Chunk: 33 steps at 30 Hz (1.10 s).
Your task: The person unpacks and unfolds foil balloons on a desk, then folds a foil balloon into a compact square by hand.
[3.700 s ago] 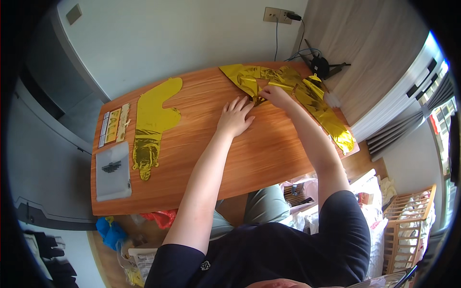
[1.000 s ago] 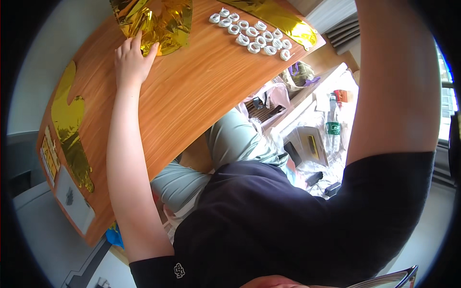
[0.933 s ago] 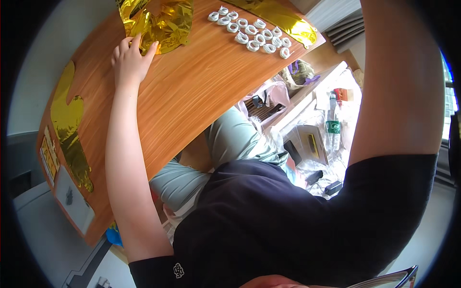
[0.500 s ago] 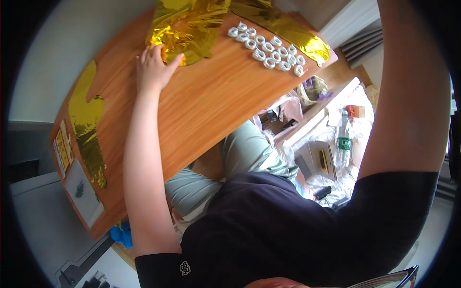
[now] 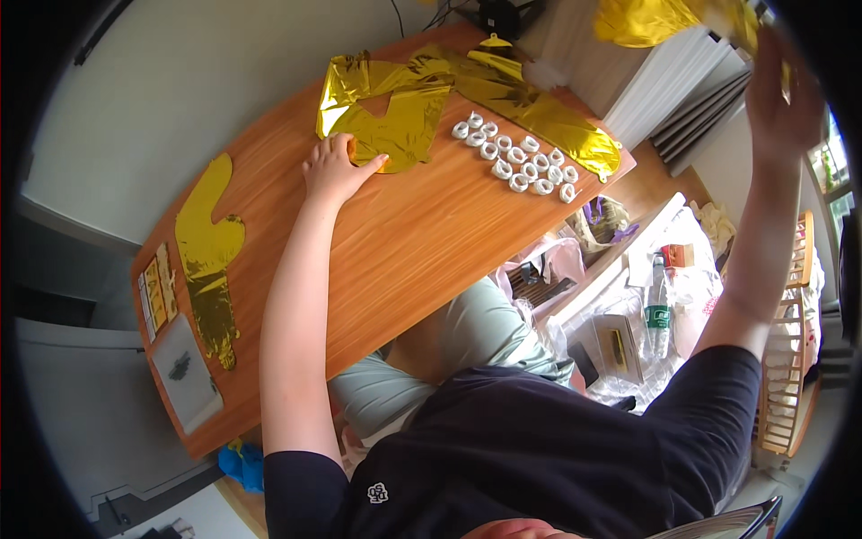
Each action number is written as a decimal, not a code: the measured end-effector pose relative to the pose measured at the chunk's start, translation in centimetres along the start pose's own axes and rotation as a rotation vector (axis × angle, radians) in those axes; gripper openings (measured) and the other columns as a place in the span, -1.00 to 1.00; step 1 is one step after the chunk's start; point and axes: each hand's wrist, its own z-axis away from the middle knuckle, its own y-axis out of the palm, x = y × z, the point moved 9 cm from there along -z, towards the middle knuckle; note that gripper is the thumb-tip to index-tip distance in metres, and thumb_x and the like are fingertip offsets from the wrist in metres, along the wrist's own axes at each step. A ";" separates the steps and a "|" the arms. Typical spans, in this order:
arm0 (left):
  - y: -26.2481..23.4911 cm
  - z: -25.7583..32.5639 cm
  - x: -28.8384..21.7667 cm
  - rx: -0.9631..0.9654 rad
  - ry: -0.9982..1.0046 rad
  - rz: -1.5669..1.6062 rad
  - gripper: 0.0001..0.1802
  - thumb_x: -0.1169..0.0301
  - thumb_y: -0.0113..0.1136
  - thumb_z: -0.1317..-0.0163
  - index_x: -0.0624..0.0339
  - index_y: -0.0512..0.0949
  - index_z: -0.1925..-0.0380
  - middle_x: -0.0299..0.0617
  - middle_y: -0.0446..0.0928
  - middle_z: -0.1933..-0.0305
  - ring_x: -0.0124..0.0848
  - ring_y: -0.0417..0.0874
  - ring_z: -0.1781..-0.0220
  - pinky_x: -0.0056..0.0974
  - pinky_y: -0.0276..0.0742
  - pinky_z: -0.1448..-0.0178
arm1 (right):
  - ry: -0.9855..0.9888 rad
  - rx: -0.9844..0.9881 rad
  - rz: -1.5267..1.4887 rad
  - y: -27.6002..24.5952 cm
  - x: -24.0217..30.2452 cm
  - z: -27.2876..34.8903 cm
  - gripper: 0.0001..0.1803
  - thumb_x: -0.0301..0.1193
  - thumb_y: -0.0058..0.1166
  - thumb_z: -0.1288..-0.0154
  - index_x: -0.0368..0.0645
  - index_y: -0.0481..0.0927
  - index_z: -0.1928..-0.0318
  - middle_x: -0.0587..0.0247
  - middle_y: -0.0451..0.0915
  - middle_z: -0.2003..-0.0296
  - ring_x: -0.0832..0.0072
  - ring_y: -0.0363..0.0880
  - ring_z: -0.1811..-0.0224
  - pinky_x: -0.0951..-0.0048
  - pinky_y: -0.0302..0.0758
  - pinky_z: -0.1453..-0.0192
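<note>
A flat gold foil balloon (image 5: 404, 135) lies toward the back of the wooden table. My left hand (image 5: 338, 169) rests on its near left edge, thumb and fingers spread apart. High at the upper right, my raised right hand (image 5: 783, 99) is closed around another piece of gold foil (image 5: 642, 22), partly out of the picture and blurred at the hand. To the right of the flat balloon stretches a long gold foil balloon (image 5: 548, 115). A hook-shaped gold foil balloon (image 5: 209, 242) lies apart on the left side.
Several small white ribbon coils (image 5: 516, 156) sit in rows near the table's right end. A whitish flat packet (image 5: 187, 373) and a yellow printed card (image 5: 160, 292) lie at the left edge. Beyond the right edge are a plastic bottle (image 5: 658, 310) and a wooden railing (image 5: 786, 359).
My right hand has come into view at the upper right with gold foil in it. The foil on the table now lies flatter. My left hand stays at its edge.
</note>
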 end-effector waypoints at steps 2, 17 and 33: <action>0.4 -1.7 -0.7 0.021 0.016 0.041 -0.03 -0.45 0.18 -0.20 -0.01 0.32 -0.38 -0.14 0.28 -0.52 -0.14 0.22 -0.60 0.26 0.05 -0.58 | 0.127 0.037 -0.143 -5.8 0.3 1.7 -0.88 -0.62 0.26 -0.35 -0.42 0.74 0.15 -0.02 0.78 0.31 0.28 0.81 0.26 0.40 0.71 0.13; -10.8 30.8 -24.5 -0.097 1.467 0.571 -0.42 -0.01 0.28 -0.31 -0.02 0.57 -0.27 -0.23 0.59 -0.31 -0.32 0.58 -0.34 0.02 0.10 -0.61 | 0.044 0.085 -1.424 -14.7 9.7 1.7 -0.85 -0.53 0.19 -0.16 0.00 0.67 0.25 0.61 0.12 0.68 0.73 0.13 0.73 0.56 0.06 0.56; -5.9 28.9 20.3 0.229 -0.473 1.236 -0.51 0.27 0.08 -0.50 0.31 0.45 -0.31 -0.10 0.56 -0.25 -0.26 0.59 -0.24 -0.19 0.51 -0.34 | 0.923 2.112 -1.054 4.5 40.1 68.1 -0.66 -0.23 0.16 -0.36 -0.20 0.79 0.07 -0.11 0.75 0.07 0.02 0.74 -0.02 0.16 0.61 -0.13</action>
